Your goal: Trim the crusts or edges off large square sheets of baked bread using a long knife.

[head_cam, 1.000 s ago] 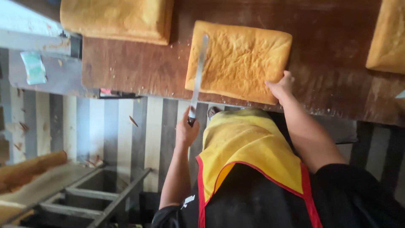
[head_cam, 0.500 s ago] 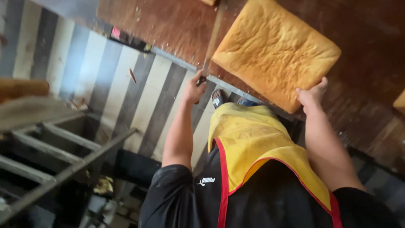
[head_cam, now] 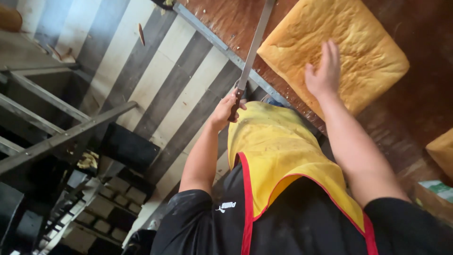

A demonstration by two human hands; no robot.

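A large square golden sponge slab (head_cam: 358, 52) lies on a dark wooden table (head_cam: 415, 108). My right hand (head_cam: 323, 71) rests flat on the slab's near edge, fingers spread. My left hand (head_cam: 225, 109) grips the dark handle of a long thin knife (head_cam: 252, 47). Its blade reaches up over the table's metal edge, just left of the slab. I wear a yellow apron (head_cam: 283, 160) with red trim over a black shirt.
A second golden slab (head_cam: 441, 152) shows at the right edge, with a green-and-white packet (head_cam: 436, 189) below it. The floor (head_cam: 151, 75) has grey and cream stripes. A metal rack frame (head_cam: 52, 127) stands at the left, with clutter beneath.
The view has swung and closed in on the table corner. My right hand moved from the slab's corner onto its top. My left hand kept the knife beside the slab.
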